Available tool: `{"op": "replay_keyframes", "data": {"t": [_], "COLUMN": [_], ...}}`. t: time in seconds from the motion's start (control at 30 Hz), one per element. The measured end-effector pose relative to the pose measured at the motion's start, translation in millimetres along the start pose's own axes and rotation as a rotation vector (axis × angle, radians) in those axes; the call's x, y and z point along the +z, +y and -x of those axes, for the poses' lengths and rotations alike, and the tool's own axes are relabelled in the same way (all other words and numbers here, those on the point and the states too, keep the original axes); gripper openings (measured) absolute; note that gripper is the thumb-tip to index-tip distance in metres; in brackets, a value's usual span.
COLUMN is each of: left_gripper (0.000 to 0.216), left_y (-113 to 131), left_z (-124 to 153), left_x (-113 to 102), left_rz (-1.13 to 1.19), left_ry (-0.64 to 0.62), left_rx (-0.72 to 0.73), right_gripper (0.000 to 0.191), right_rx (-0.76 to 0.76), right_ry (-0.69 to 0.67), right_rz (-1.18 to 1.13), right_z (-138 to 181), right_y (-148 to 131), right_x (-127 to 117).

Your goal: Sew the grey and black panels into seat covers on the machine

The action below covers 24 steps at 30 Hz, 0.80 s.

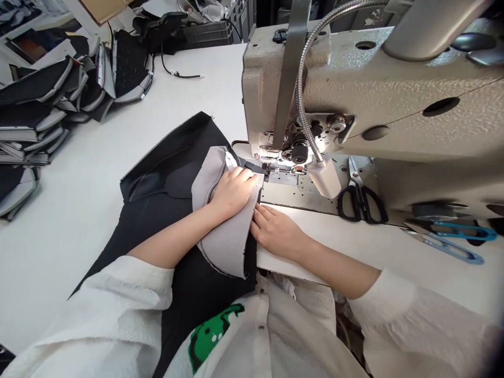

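A grey textured fabric piece (230, 252) with a dark bound edge lies on a larger black fabric panel (173, 165). My left hand (235, 191) rests over the grey fabric, fingers bent together near its edge, just left of the presser foot (266, 171). With fingers closed at the right edge of the layers, my right hand (277, 231) grips the fabric in front of the needle plate (285, 177). Its thumb is mostly hidden. Part of the fabric reaches under the head of the sewing machine (370, 105). A white label-like scrap (230, 160) shows beside my left hand.
Black-handled scissors (359, 197) lie on the machine bed at right, with blue-handled thread snips (457, 247) beyond. A lamp on a flexible metal neck (323, 176) hangs over the bed. Stacked black and grey pieces (35, 118) fill the table's left side. A grey crate (212, 32) stands behind.
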State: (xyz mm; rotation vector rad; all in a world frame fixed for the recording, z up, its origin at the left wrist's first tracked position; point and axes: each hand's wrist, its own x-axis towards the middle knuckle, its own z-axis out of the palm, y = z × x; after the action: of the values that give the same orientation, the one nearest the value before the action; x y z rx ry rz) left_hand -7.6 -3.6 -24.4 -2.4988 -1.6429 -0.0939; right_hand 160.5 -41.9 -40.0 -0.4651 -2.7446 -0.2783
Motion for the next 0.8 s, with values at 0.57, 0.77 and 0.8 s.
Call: {"op": "replay_keyframes", "data": {"t": [0.57,0.77,0.8], "left_gripper": [0.024,0.026,0.027], "left_y": [14,11,10], "left_z": [-13,-20,-21], "left_x": [-6,-3,-2], "left_rz": [0.012,0.067,0.077], "left_ry": [-0.033,-0.026,-0.017], "left_rx": [-0.040,-0.038,-0.032], "right_gripper": [0.022,0.025,0.025], "right_rx": [0.133,0.140,0.146], "right_ry": [0.081,0.036,0.036], "right_rz": [-0.161,-0.160,-0.159], "right_z": [19,17,17], "right_y": [7,13,14], "right_x": [4,2,2]}}
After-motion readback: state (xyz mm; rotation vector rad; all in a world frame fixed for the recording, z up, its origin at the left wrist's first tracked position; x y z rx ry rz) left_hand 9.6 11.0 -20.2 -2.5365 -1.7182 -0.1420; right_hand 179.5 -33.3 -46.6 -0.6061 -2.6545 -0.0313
